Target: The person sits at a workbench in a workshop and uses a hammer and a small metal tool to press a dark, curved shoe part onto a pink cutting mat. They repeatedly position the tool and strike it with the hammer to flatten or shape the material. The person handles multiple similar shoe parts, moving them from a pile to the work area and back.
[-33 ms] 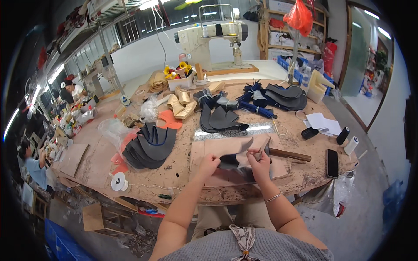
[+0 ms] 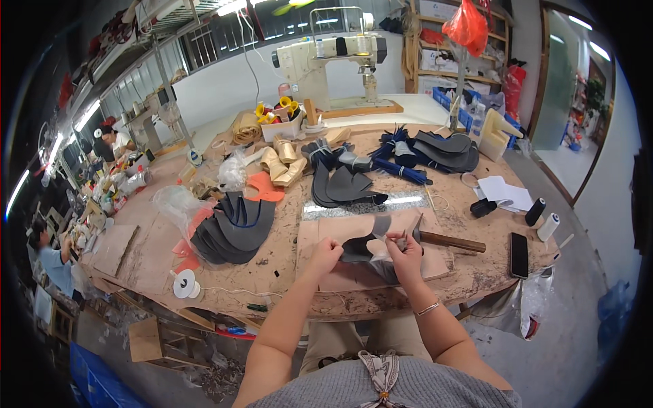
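Between my hands a dark grey shoe upper piece point(image 2: 356, 249) with a pale lining is bent over the pinkish board. My left hand point(image 2: 328, 257) is closed, pinching its left edge. My right hand point(image 2: 406, 257) is closed on its right side, beside the pale lining. A slim pointed tool point(image 2: 415, 226) sticks up from the right fingers; its kind I cannot make out. Just right of that hand lies a hammer-like tool with a wooden handle point(image 2: 454, 242), its head partly hidden. The pinkish board point(image 2: 320, 234) lies under both hands.
Stacked grey upper pieces point(image 2: 235, 228) lie left, more point(image 2: 343, 185) beyond the board. Bundled dark blue strips point(image 2: 401, 170) lie farther back. At right are a phone point(image 2: 519, 256), thread cones point(image 2: 548, 227) and papers point(image 2: 507, 194). A sewing machine point(image 2: 326, 64) stands behind; two people work far left.
The upper piece has shifted between my hands: its far flap now lies lower and the pale lining shows more. My hands have barely moved.
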{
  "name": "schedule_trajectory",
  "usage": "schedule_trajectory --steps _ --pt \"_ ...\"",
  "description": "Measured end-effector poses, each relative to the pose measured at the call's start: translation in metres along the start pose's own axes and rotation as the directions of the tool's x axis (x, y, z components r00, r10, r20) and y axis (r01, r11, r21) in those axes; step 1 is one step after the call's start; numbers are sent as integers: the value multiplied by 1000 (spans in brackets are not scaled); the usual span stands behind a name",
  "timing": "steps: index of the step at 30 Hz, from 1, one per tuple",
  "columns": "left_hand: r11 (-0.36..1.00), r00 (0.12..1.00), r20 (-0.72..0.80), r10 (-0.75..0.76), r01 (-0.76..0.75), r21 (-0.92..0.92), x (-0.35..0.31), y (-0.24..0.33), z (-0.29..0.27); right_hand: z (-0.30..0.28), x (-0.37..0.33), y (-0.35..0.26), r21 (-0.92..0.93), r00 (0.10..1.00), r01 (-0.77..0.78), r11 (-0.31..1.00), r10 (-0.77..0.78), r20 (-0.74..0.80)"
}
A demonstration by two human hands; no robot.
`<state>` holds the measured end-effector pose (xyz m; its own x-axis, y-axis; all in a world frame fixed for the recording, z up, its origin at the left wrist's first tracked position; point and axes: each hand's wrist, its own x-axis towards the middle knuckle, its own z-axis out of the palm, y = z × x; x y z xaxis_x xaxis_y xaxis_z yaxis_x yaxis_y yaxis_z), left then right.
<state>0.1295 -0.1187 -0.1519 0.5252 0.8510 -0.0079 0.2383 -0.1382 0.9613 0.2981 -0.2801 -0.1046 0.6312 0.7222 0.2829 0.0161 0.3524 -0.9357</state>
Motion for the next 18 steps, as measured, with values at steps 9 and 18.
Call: schedule_trajectory --steps 9,18 --pt "709 825 -34 563 -462 534 28 11 -6 -123 -47 -12 -367 990 -74 927 25 -137" --pt "644 842 135 522 -493 585 30 18 -15 -344 -186 -59 -941 646 -80 -329 701 -301"
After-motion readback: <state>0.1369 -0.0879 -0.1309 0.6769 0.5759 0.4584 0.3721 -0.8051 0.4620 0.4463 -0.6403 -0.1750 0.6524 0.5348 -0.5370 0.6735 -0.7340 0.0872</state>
